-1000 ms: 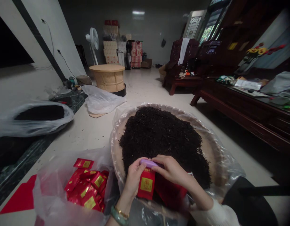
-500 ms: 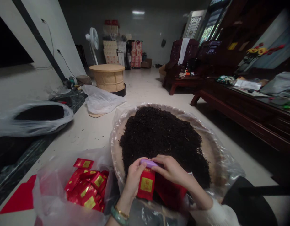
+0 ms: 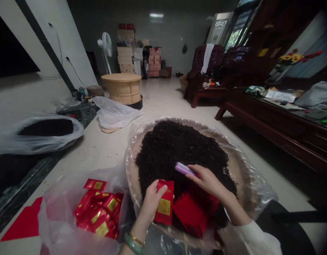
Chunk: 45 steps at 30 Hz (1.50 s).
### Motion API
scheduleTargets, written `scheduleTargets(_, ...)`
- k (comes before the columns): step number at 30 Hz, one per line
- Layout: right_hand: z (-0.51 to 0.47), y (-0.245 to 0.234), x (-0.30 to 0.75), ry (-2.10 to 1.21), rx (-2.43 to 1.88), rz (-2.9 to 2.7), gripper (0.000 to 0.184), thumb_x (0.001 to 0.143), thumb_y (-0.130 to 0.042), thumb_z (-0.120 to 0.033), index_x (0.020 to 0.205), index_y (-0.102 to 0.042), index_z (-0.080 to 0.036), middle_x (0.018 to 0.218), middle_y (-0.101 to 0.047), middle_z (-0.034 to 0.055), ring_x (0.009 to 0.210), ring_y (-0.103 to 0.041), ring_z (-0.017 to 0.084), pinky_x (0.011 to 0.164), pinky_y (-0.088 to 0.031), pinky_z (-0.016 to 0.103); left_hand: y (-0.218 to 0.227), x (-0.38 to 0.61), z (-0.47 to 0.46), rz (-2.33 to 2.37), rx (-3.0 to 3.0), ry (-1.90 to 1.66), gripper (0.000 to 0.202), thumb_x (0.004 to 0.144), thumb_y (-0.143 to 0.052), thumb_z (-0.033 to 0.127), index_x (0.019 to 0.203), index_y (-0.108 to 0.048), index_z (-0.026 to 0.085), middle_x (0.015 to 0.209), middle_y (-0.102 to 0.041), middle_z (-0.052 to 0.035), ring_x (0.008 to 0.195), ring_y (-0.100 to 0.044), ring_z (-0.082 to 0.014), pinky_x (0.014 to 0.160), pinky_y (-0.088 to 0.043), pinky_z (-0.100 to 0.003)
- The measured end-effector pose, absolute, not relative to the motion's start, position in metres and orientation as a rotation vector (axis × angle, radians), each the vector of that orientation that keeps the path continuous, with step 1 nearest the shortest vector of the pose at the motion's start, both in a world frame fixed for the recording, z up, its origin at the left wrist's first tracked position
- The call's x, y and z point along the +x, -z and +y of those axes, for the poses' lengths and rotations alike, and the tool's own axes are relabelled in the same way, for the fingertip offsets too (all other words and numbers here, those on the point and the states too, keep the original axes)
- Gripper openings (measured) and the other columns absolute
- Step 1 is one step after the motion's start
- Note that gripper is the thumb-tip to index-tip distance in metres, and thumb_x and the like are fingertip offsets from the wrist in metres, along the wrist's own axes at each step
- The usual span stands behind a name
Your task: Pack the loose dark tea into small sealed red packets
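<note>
Your left hand (image 3: 152,200) grips a red packet (image 3: 166,200) at the near side of the tray (image 3: 241,177), your right hand (image 3: 206,180) a purple device (image 3: 182,168); many bagged packets (image 3: 96,216) already lie alongside, a large dark heap (image 3: 179,147) is left loose.

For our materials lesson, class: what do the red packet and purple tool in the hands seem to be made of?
Red packet: perhaps foil or plastic film, satiny, judging by its soft sheen and thin, flat shape. Purple tool: likely hard plastic, smooth, given its even colour.

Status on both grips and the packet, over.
Left grip: holding red packet. Right grip: holding purple tool, apart from packet. Nothing seen between them.
</note>
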State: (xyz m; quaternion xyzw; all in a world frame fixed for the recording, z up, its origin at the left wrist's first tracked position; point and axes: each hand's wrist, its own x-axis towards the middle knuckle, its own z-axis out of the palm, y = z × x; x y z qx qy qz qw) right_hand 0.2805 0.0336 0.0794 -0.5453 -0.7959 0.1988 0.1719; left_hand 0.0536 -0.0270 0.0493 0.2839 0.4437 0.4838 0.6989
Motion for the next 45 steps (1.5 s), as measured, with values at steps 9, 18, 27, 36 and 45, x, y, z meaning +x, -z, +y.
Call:
scheduleTargets(9,0.014,-0.073,0.249,-0.459,-1.377,-2.147,0.029,0.09,-0.058,-0.041,0.11,-0.066,-0.021,0.104,-0.069,0.0108,0.098,-0.061,0.026,0.086,-0.048,0.041,-0.048,0.062,-0.028,1.022,0.651,-1.195,0.048,0.066,-0.075,0.058,0.087,-0.059,0.018,0.065,-0.064,0.0031,0.054,-0.061,-0.0134,0.054,-0.047,-0.023)
scheduleTargets(18,-0.013,-0.073,0.207,-0.948,-1.221,-1.919,0.037,0.093,-0.049,-0.043,0.07,-0.063,-0.018,0.069,-0.066,0.0038,0.065,-0.06,0.017,0.061,-0.045,0.027,-0.051,0.061,-0.029,1.103,0.721,-1.199,0.04,0.062,-0.078,0.052,0.066,-0.066,0.014,0.057,-0.059,0.0035,0.051,-0.05,-0.0098,0.05,-0.037,-0.02)
scheduleTargets(27,0.003,-0.104,0.204,-1.064,-1.256,-1.344,0.042,0.086,-0.049,-0.063,0.078,-0.056,-0.022,0.064,-0.056,-0.0008,0.052,-0.055,0.014,0.047,-0.048,0.026,-0.038,0.047,-0.031,1.133,0.548,-1.325,0.061,0.068,-0.068,0.061,0.11,-0.066,0.016,0.083,-0.074,-0.0085,0.062,-0.067,-0.0181,0.054,-0.047,-0.024)
scheduleTargets(36,0.002,-0.132,0.204,-1.45,-0.942,-1.388,0.043,0.086,-0.058,-0.055,0.115,-0.059,-0.023,0.114,-0.065,0.0079,0.105,-0.063,0.02,0.085,-0.055,0.037,-0.031,0.085,-0.058,1.199,1.512,-1.021,0.008,0.072,-0.07,0.024,0.078,-0.072,0.019,0.069,-0.07,-0.0028,0.056,-0.057,-0.0139,0.055,-0.044,-0.024)
scheduleTargets(45,-0.024,-0.084,0.264,-1.033,-1.299,-1.808,0.024,0.092,-0.049,-0.031,0.102,-0.068,-0.02,0.101,-0.073,0.0092,0.093,-0.067,0.022,0.086,-0.053,0.04,-0.036,0.108,-0.069,1.132,2.367,-0.623,0.017,0.075,-0.073,0.019,0.091,-0.071,0.021,0.089,-0.066,-0.0049,0.082,-0.059,-0.0216,0.071,-0.047,-0.033)
